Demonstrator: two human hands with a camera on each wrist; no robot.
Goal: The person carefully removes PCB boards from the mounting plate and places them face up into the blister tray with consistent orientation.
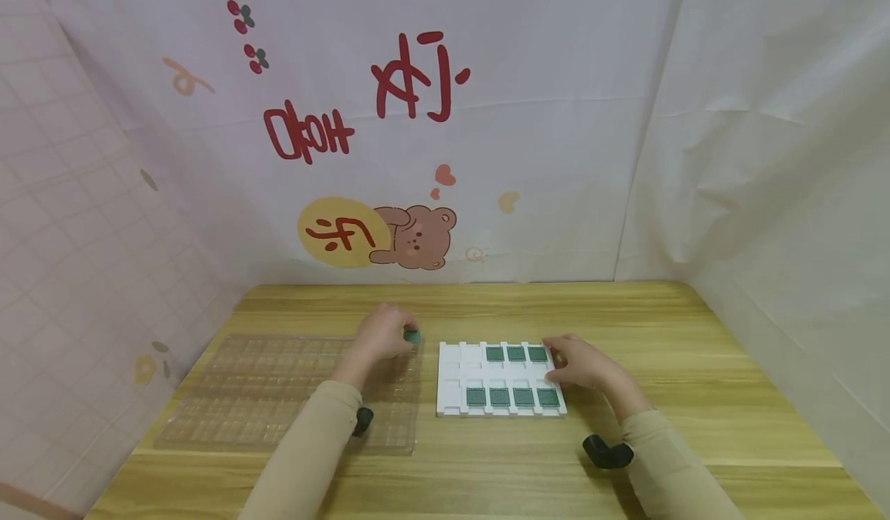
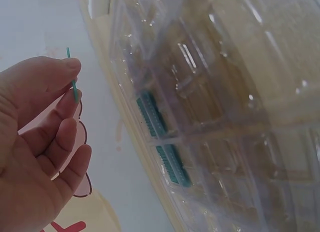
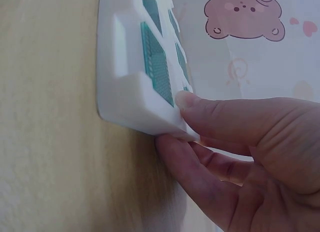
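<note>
My left hand (image 1: pixel 381 334) pinches a small thin green circuit board (image 1: pixel 412 337) between thumb and fingertips, above the far right corner of a clear plastic tray (image 1: pixel 415 427). The left wrist view shows the pinched board edge-on, with two more green boards (image 2: pixel 149 112) lying in the tray's compartments. At the right, my right hand (image 1: pixel 584 364) grips the right end of a white slotted tray (image 1: pixel 452 390). In the right wrist view the thumb (image 3: pixel 187 99) lies on its upper edge, fingers below. Several green boards (image 1: pixel 499 397) sit in its two rows; some slots at its left hold none.
Both trays lie on a wood-grain table (image 1: pixel 487 474), the clear one left of the white one. Black wrist devices (image 1: pixel 607 453) sit by the sleeves. A white printed curtain (image 1: pixel 542 157) hangs behind the table and along its sides.
</note>
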